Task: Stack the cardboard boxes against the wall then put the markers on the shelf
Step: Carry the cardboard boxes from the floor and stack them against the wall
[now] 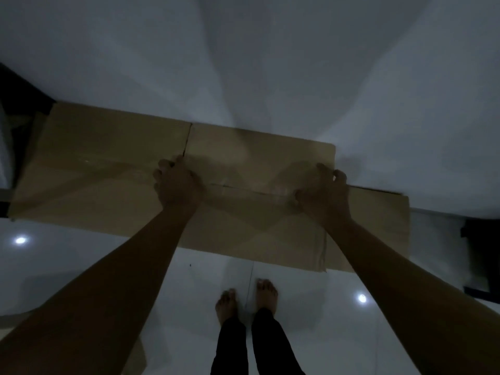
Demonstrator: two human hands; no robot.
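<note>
Head camera, looking steeply down in dim light, shows both bare arms reaching forward to a flattened brown cardboard box (259, 169) that leans against the plain white wall (297, 63). It stands in front of other flat brown cardboard sheets, one reaching further to the left (94, 163) and one jutting out at lower right (378, 226). The left hand (177, 185) has its fingers curled over the front box's left edge near a vertical seam, gripping it; the right hand (323, 193) likewise hooks its fingers round the box's upper right corner, thumb on the near face. Bare feet (246, 296) stand on the glossy white tiled floor (81, 266) just short of the stack. No markers or shelf can be made out, so the step in hand appears to be seating this box on the stack. To do it well, I would judge that both hands should keep an even grip, press the sheet flat against the ones behind, line up its lower edge with theirs on the floor, and let go only once it leans steeply enough not to slide on the smooth tiles.
</note>
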